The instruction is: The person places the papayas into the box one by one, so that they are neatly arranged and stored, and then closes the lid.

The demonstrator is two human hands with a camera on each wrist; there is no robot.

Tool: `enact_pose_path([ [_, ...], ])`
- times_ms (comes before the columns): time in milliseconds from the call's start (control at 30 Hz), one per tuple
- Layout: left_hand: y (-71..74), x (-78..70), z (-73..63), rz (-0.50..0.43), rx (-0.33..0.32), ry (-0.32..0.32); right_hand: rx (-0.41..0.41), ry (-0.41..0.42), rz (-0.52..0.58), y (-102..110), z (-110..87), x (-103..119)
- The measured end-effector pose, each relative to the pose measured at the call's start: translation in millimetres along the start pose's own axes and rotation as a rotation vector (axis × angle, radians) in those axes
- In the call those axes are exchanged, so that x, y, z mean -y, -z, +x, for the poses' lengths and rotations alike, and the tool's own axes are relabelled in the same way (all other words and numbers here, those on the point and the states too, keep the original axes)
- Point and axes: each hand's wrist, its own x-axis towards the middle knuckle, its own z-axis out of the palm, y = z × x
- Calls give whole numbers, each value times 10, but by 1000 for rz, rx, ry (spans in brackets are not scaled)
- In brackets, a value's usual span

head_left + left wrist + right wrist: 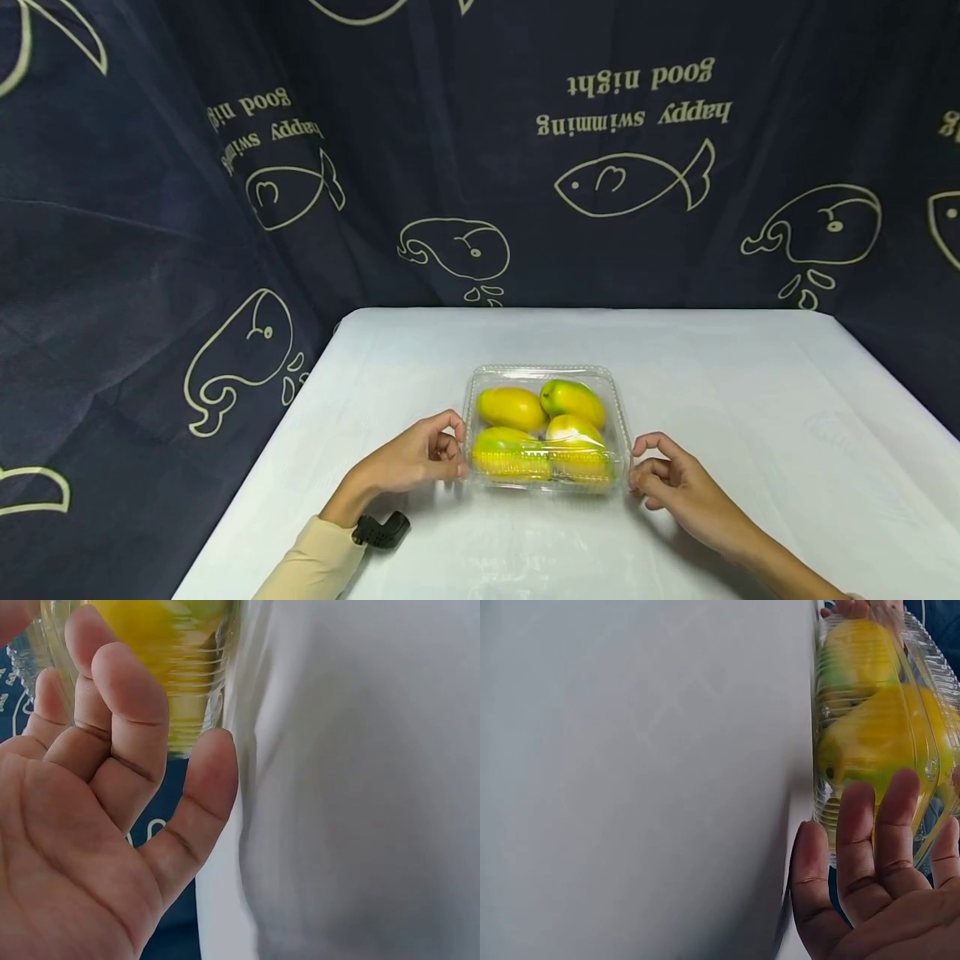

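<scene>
A clear plastic clamshell box [540, 369] sits closed on the table, with several yellow-green mangoes [512, 408] inside it. Beside its left wall is my left hand [411, 454], fingers loosely bent and tips close to the plastic. On the opposite side my right hand [684, 493] curves its fingers near the right wall. In the left wrist view the left palm [67, 847] faces the box, fingers spread and relaxed. The right wrist view shows the right fingers [855, 840] at the box's ridged side; whether either hand's tips touch it I cannot tell.
A white cloth covers the table [420, 350]. Behind and to the left hangs a dark blue curtain [450, 125] with fish and whale drawings. A black device [382, 530] is strapped on the left wrist at the end of a beige sleeve [315, 558].
</scene>
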Motion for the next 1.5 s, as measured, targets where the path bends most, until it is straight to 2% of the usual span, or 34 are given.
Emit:
enact_pose_path([
  [200, -3, -10, 13, -57, 4, 13, -3, 6, 4, 14, 2, -11],
  [500, -14, -69, 38, -77, 24, 55, -15, 27, -8, 6, -3, -27],
  [733, -23, -94, 39, -114, 34, 97, -8, -47, 26, 4, 31, 4],
  [867, -31, -105, 44, -142, 22, 126, 3, -62, 34, -2, 33, 24],
  [1200, -45, -153, 49, -96, -32, 171, -45, -132, -7, -42, 50, 78],
  [1500, -41, -124, 35, -104, -65, 201, 3, -166, 3, -48, 52, 121],
])
